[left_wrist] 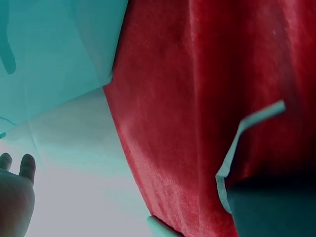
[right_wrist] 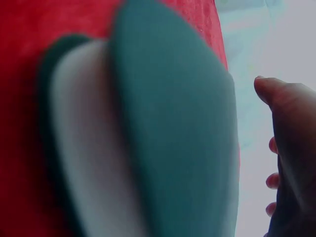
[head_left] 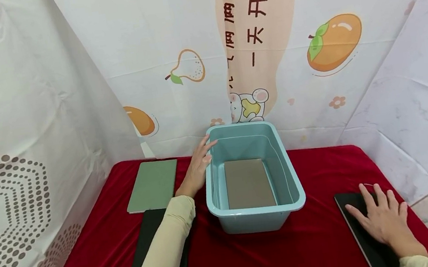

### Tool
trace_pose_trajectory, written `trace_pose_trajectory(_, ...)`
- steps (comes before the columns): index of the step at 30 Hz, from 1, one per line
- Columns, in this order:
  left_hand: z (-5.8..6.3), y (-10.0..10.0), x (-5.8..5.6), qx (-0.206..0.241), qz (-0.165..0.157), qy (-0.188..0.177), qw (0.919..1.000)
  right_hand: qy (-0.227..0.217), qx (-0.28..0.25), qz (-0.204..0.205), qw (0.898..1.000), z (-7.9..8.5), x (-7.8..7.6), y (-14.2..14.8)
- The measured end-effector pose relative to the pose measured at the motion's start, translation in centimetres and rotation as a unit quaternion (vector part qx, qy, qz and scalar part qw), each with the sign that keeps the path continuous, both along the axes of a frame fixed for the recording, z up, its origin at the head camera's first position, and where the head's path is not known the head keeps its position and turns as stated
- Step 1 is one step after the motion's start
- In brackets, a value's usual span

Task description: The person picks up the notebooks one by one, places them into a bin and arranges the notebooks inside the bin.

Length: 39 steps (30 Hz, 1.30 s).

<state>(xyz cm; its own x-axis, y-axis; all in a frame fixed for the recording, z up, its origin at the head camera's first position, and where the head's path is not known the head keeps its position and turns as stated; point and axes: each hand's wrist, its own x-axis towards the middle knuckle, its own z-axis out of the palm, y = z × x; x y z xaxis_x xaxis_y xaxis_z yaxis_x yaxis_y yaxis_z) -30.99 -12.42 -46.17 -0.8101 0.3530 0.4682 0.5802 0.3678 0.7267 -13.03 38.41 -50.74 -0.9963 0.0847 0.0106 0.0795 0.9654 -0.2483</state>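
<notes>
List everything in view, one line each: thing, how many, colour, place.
light-blue rectangular plastic tub: 1, light blue, middle of the table
flat grey-brown rectangular item: 1, grey-brown, lying inside the tub
flat green rectangular item: 1, green, left of the tub
flat black rectangular item: 1 visible, black, partly under the left forearm
black-covered rectangular notebook: 1, black with pale page edges, far right
red velvety cloth: 1, red, covering the table
white printed hanging fabric: sheet count unclear, white with fruit and lettering, behind and at the sides
left hand: 1, beige sleeve, at the tub's left rim
right hand: 1, beige sleeve, over the notebook
</notes>
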Motion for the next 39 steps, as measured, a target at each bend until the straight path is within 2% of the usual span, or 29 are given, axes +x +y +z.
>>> trace_pose_trajectory(9,-0.2,0.2,0.0,0.017,0.003,0.008,0.9998,-0.049,-0.026,-0.020,0.998,-1.2,0.7,1.0)
trace_pose_trajectory(18,-0.2,0.2,0.0,0.026,0.001,0.008,0.9996,-0.067,-0.043,-0.025,0.997,-1.6,0.7,1.7)
trace_pose_trajectory(24,-0.3,0.2,0.0,0.028,0.001,0.002,0.9996,-0.102,-0.034,-0.031,0.994,-1.1,0.6,2.3)
trace_pose_trajectory(33,-0.4,0.0,-0.1,0.032,0.002,0.003,0.9995,-0.113,-0.017,-0.016,0.993,0.2,0.3,3.7)
trace_pose_trajectory(39,-0.2,0.2,0.1,0.028,0.000,0.000,0.9996,-0.168,-0.001,-0.003,0.986,1.0,0.2,4.9)
